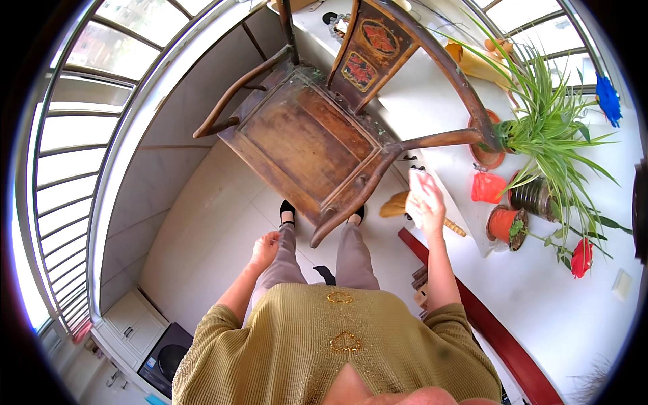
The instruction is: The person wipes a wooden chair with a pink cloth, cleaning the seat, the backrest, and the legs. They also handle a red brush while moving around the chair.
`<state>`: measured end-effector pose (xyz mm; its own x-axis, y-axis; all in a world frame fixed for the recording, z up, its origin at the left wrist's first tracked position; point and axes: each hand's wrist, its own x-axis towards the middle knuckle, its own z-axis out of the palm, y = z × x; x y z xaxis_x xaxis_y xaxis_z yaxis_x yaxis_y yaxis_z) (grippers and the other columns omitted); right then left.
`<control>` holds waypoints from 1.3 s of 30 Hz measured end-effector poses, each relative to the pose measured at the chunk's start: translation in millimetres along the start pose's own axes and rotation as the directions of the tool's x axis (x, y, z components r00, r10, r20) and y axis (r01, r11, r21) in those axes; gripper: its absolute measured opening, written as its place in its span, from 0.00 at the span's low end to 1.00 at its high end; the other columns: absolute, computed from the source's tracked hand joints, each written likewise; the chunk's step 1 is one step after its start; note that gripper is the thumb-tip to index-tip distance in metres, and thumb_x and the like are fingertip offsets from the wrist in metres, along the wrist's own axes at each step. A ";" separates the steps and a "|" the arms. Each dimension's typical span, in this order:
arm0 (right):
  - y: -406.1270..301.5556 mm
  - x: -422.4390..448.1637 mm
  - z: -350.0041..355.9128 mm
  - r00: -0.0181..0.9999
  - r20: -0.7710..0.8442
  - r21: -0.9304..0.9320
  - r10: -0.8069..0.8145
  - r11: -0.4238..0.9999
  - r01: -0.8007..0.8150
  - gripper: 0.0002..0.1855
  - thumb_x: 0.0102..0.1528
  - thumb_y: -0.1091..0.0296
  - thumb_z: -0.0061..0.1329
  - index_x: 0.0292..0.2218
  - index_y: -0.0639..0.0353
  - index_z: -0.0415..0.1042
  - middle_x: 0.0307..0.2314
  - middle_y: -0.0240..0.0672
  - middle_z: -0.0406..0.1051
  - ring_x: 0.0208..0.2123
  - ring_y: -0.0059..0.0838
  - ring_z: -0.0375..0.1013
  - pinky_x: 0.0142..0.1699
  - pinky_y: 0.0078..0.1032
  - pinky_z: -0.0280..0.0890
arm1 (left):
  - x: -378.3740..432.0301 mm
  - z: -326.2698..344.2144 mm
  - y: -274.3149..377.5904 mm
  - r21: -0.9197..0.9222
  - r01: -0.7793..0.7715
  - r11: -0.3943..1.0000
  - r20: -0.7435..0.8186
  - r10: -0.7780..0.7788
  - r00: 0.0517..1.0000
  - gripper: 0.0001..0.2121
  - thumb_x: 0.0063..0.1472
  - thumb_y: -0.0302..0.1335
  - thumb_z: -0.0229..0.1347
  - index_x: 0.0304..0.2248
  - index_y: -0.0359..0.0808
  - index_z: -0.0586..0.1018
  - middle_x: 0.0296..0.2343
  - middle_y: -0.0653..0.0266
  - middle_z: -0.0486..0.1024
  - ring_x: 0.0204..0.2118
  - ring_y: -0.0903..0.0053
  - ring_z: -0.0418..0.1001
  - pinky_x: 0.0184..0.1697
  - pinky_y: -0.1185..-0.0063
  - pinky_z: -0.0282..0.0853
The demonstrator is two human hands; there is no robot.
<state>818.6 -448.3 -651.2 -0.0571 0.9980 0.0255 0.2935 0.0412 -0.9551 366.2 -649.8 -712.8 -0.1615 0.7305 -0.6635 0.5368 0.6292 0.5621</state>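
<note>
A dark wooden armchair (pixel 304 142) stands before me, its varnish worn on the seat. Red painted motifs decorate its splat (pixel 368 53), and curved arms run down both sides. My right hand (pixel 428 202) is raised to the right of the chair's near arm, gripping a white cloth (pixel 416 190) that looks blurred. The cloth is apart from the chair. Beside my left thigh hangs my left hand (pixel 266 249), fingers curled with nothing visible in them.
Right of the chair, a white surface holds a spider plant (pixel 547 121), a red pot (pixel 500 225) and a red bag (pixel 488 188). A brush (pixel 395 205) lies near my right hand. Barred windows (pixel 71 152) line the left; a washing machine (pixel 164 359) sits lower left.
</note>
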 end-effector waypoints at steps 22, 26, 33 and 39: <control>29.6 202.3 88.7 0.969 0.245 -0.911 -0.018 0.337 0.236 0.28 0.57 0.75 0.41 0.59 0.46 0.59 0.58 0.52 0.51 0.55 0.67 0.58 0.57 0.50 0.62 | -34.8 -31.4 -75.1 -0.143 0.102 0.984 -0.132 -0.121 0.984 0.16 0.55 0.21 0.49 0.42 0.34 0.80 0.35 0.55 0.81 0.34 0.66 0.80 0.42 0.72 0.74; 19.3 185.1 100.8 0.911 0.387 -0.806 0.141 0.532 0.261 0.26 0.54 0.78 0.44 0.55 0.50 0.68 0.54 0.52 0.61 0.56 0.51 0.62 0.61 0.40 0.58 | -27.8 -28.0 -82.7 -0.141 0.104 0.985 -0.116 -0.121 0.986 0.16 0.55 0.20 0.49 0.43 0.34 0.80 0.36 0.56 0.81 0.34 0.68 0.80 0.42 0.74 0.74; -82.5 219.2 121.6 0.959 -0.091 -0.261 0.269 0.923 -0.283 0.24 0.51 0.83 0.43 0.49 0.55 0.71 0.40 0.40 0.73 0.44 0.37 0.73 0.48 0.32 0.68 | -28.0 -37.0 -94.4 -0.255 0.085 0.963 -0.165 -0.130 0.978 0.16 0.55 0.20 0.50 0.43 0.34 0.79 0.37 0.57 0.80 0.34 0.71 0.80 0.41 0.75 0.74; 36.9 238.4 140.8 0.923 0.092 -0.846 -0.374 0.460 0.271 0.23 0.51 0.80 0.46 0.49 0.52 0.70 0.54 0.45 0.60 0.55 0.54 0.59 0.57 0.46 0.60 | -30.7 -47.5 -99.4 -0.204 0.105 0.973 -0.139 -0.135 0.981 0.16 0.56 0.21 0.51 0.44 0.32 0.79 0.36 0.57 0.80 0.36 0.72 0.79 0.41 0.75 0.74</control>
<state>681.5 -215.5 -721.9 -0.2500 0.9012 0.3539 0.9266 0.3288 -0.1827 278.5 -722.1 -724.9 -0.3462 0.6684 -0.6583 0.3361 0.7435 0.5781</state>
